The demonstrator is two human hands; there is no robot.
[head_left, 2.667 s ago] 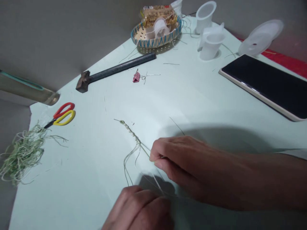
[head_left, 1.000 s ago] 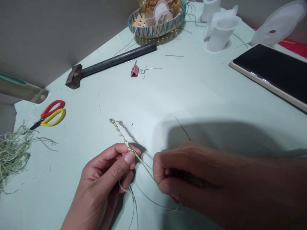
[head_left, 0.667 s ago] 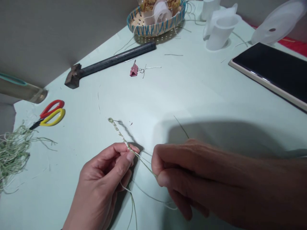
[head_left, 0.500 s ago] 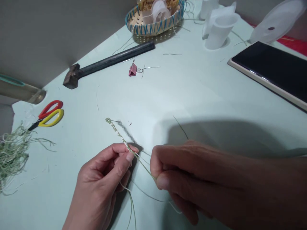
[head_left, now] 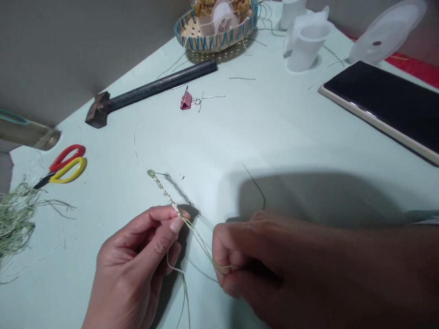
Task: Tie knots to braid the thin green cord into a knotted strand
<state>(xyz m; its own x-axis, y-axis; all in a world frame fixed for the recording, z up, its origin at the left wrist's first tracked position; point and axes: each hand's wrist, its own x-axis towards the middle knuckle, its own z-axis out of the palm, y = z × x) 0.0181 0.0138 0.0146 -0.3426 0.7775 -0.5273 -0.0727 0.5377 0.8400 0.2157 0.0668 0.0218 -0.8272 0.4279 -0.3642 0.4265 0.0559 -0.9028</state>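
knotted fibre cord [head_left: 161,189] juts from pinching left hand [head_left: 133,265]; right hand [head_left: 247,265] apparently pinches strands [head_left: 202,246]

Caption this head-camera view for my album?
Left hand pinches a knotted green cord while the right hand grips its strands.

Your left hand [head_left: 133,260] pinched the knotted green cord [head_left: 163,189] between thumb and fingers, its tip pointing away from you over the pale green sheet [head_left: 240,132]. Your right hand [head_left: 260,269], close beside it, gripped the thin strands [head_left: 202,244] running from the cord, while a loose strand [head_left: 183,297] hung below your left hand. Farther off lay a hammer [head_left: 151,90], a pink binder clip [head_left: 185,100] and red-and-yellow scissors [head_left: 68,169] next to a tangle of green fibre [head_left: 17,219]. Toward the far edge sat a woven basket [head_left: 206,45], white plastic cups [head_left: 305,48] and a dark-screened tablet [head_left: 377,105].
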